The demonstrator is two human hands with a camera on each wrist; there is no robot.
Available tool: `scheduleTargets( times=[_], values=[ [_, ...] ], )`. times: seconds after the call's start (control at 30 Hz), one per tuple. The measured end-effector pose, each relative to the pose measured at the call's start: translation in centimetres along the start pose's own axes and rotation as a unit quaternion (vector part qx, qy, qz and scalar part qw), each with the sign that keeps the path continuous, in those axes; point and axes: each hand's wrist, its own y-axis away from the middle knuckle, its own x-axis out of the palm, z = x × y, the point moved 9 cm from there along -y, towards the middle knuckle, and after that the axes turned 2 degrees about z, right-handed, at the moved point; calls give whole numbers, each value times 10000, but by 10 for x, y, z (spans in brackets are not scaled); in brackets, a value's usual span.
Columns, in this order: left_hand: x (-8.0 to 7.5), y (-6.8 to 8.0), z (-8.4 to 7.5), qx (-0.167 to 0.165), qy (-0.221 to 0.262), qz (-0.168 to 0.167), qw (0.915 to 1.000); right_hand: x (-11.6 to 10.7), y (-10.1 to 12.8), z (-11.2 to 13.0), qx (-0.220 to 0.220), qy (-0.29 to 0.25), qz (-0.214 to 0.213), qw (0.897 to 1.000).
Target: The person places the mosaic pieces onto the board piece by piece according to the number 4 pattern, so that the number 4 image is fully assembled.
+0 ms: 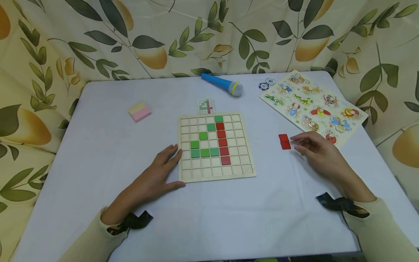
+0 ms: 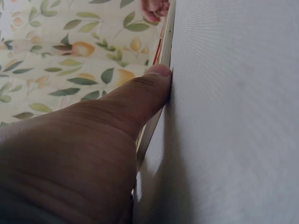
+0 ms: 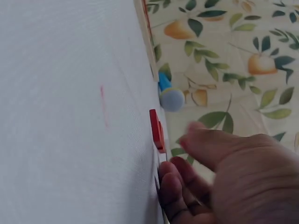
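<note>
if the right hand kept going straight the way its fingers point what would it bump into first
Most likely the loose red tiles: the right hand points left across the table, fingertips just short of them. The wooden grid board lies farther along that line. Whether the fingers already touch the tiles is unclear.

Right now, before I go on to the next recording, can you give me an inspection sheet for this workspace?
Surface: white table, flat, a faint red mark in the right wrist view.
Job's things: wooden grid board with green and red tiles set in; two loose red tiles to its right; small pattern card behind it.
Clutter: toy microphone, insect puzzle, two chips, pink block.
Hands: left hand flat against the board's left edge; right hand beside the loose tiles, fingers not gripping.
Cables: nothing seen; dark wrist straps only.
Surroundings: leaf-and-fruit curtain.
</note>
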Motion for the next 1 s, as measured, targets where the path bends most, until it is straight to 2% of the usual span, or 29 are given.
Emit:
scheduleTargets(
  times=[0.1,0.3,0.77,0.93,1.0],
  values=[
    [1,1,1,2,6,-13,10000,8,-2,2,-232,401,228,9987],
    [-1,2,2,43,-26,-55,10000,12,-6,12,-639,831,172,9943],
    [-4,2,2,20,47,-51,10000,15,-14,14,-541,844,227,9947],
    [-3,2,3,43,59,-34,10000,17,-8,15,-310,1039,346,9935],
    [0,2,3,34,64,-21,10000,16,-4,21,-388,1060,313,9931]
  ],
)
